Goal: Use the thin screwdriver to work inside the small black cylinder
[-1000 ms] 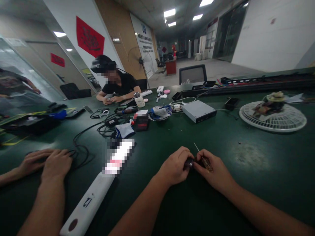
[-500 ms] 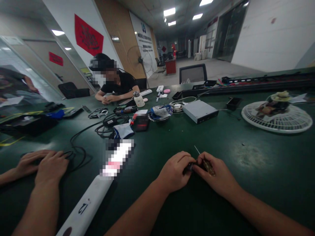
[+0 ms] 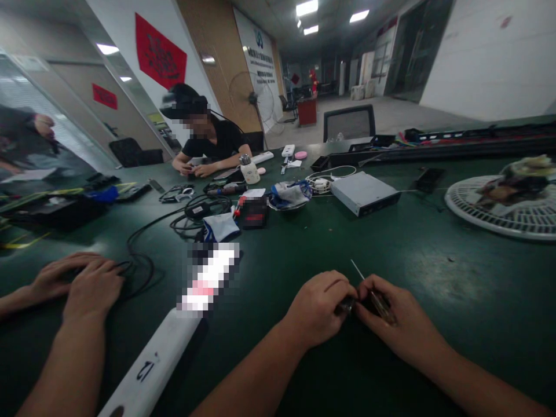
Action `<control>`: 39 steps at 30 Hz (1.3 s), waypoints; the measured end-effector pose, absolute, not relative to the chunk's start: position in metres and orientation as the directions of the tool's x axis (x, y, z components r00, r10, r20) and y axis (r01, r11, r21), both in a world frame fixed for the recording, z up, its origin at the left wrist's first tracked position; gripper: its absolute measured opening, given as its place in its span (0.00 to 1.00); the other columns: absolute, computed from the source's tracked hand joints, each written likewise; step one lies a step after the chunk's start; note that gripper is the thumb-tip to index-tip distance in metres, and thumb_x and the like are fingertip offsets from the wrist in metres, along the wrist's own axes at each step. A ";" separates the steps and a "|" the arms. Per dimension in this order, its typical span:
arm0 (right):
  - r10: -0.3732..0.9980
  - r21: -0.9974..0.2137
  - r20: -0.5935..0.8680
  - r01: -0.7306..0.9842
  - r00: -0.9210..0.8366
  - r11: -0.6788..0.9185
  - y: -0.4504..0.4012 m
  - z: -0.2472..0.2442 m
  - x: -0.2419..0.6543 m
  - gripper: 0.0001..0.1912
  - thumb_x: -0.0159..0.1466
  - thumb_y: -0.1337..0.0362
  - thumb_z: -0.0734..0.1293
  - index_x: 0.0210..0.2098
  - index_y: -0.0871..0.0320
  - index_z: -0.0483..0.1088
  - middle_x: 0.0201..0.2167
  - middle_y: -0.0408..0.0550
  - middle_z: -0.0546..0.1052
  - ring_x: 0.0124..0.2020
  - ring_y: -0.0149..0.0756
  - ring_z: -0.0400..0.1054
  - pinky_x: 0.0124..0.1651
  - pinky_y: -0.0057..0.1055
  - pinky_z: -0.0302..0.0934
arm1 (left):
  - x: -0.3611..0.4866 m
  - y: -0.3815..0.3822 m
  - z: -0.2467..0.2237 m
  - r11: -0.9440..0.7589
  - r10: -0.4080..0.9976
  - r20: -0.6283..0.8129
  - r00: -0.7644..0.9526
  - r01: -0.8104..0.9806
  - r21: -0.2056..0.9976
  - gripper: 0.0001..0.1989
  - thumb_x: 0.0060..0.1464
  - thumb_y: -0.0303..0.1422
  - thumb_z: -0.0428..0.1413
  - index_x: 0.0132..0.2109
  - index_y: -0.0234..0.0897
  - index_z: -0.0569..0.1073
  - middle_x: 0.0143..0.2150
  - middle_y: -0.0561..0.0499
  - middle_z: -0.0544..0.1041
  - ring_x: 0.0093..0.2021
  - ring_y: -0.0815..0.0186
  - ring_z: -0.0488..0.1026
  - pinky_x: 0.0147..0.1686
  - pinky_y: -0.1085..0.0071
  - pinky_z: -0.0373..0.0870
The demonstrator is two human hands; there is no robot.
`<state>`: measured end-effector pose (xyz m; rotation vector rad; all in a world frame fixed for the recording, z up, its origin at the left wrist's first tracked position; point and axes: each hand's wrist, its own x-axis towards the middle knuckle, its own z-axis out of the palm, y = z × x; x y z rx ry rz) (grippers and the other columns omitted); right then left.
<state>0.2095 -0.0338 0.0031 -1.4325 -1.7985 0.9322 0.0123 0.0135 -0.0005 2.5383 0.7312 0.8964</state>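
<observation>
My left hand [image 3: 319, 310] is closed around a small dark part [image 3: 346, 304], mostly hidden by the fingers; its kind does not show. Close beside it, my right hand [image 3: 406, 313] grips a screwdriver [image 3: 383, 308] with a clear amber handle. The thin shaft points up and to the left, away from the part. The fingertips of both hands meet low over the green table [image 3: 304, 255]. To the left lies a long white device [image 3: 160, 341] marked 12, its upper end blurred out.
A co-worker's hands [image 3: 93, 284] hold a black cable at the left. Farther back are a cloth [image 3: 222, 226], a bowl with a cloth [image 3: 290, 194], a grey disc drive [image 3: 365, 192] and a white fan grille [image 3: 495, 217]. Another person [image 3: 212, 139] sits across the table.
The view has turned slightly left, so most things sit farther right. Both hands keep their hold on the small part and the screwdriver, with little other movement.
</observation>
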 end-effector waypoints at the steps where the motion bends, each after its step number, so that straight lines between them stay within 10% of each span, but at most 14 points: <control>1: 0.978 -0.849 0.053 0.506 -0.201 0.150 -0.034 0.002 0.210 0.05 0.64 0.61 0.67 0.36 0.53 0.66 0.27 0.40 0.72 0.26 0.34 0.66 0.28 0.30 0.60 | 0.012 0.013 -0.001 -0.806 0.571 0.475 0.670 0.350 0.477 0.13 0.52 0.19 0.57 0.44 0.35 0.72 0.43 0.46 0.76 0.43 0.61 0.74 0.43 0.66 0.73; 39: 0.987 -0.869 0.009 0.488 -0.159 0.086 -0.037 0.004 0.209 0.09 0.65 0.58 0.68 0.38 0.52 0.64 0.36 0.44 0.78 0.33 0.38 0.74 0.33 0.33 0.68 | 0.012 0.015 -0.003 -0.791 0.580 0.487 0.653 0.307 0.529 0.12 0.52 0.21 0.58 0.43 0.36 0.70 0.43 0.47 0.75 0.43 0.62 0.74 0.43 0.67 0.73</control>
